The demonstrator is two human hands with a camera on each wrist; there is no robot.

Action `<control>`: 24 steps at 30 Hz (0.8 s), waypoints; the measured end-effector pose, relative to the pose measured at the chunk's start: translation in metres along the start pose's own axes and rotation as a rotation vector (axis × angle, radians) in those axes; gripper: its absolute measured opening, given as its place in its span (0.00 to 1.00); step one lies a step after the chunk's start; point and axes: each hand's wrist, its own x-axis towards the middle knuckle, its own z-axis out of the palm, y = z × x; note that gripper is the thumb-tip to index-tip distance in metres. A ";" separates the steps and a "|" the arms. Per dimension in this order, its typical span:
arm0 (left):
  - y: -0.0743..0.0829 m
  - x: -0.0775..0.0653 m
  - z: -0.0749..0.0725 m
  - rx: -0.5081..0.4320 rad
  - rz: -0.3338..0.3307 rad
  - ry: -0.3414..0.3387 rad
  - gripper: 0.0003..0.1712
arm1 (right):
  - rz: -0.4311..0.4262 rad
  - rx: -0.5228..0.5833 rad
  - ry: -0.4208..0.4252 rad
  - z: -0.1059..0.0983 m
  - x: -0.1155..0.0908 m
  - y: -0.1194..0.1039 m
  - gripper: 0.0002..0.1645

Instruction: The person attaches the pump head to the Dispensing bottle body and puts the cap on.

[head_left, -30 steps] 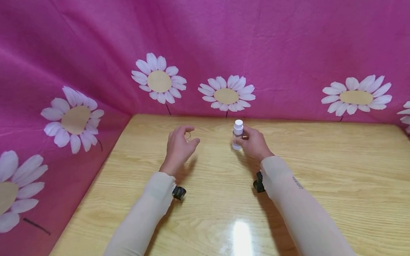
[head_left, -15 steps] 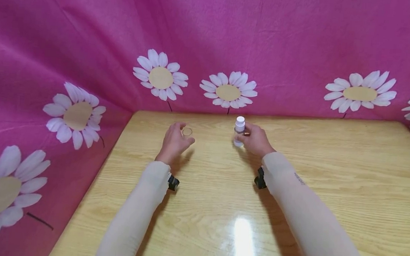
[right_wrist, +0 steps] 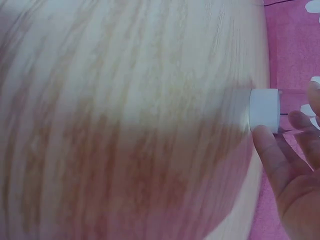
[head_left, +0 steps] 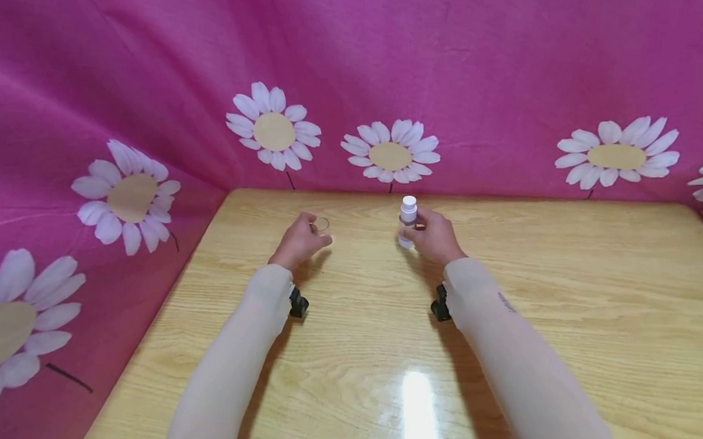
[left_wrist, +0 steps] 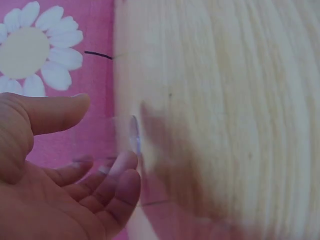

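A small bottle (head_left: 408, 210) with a white cap, a see-through middle and a white base (right_wrist: 264, 110) stands upright near the back of the table. My right hand (head_left: 438, 236) holds it from the right, with one fingertip against the base in the right wrist view. To its left my left hand (head_left: 299, 242) is curved loosely about a clear, cup-like thing (left_wrist: 135, 135). Its round rim (head_left: 322, 218) shows in the head view. In the left wrist view the thumb (left_wrist: 60, 114) stands apart from it. Whether the fingers touch it is hard to tell.
The wooden table (head_left: 555, 281) reaches back to a pink curtain (head_left: 489, 86) printed with white daisies, which also hangs along the left side. A small black camera (head_left: 441, 303) sits at each wrist. Light glares on the tabletop at the front.
My left hand has shifted a little left and back, its fingers now around the clear thing. The bottle and my right hand stay put. The view has tilted slightly down.
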 end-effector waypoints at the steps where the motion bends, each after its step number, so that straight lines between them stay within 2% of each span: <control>1: -0.001 0.001 0.000 -0.020 -0.008 -0.002 0.37 | 0.001 0.002 -0.003 0.000 0.000 -0.001 0.27; 8: -0.011 0.009 0.001 -0.085 0.037 0.015 0.23 | 0.028 0.010 -0.014 -0.001 -0.002 -0.003 0.26; 13: -0.015 0.013 0.001 -0.103 0.036 0.008 0.22 | 0.018 0.006 -0.014 -0.001 0.000 -0.003 0.26; 20: -0.016 0.016 0.002 -0.063 0.058 0.007 0.21 | 0.022 0.025 0.005 -0.001 0.001 -0.001 0.25; 24: -0.017 0.015 0.002 -0.064 0.049 0.005 0.20 | 0.036 0.042 -0.002 0.000 -0.001 -0.003 0.26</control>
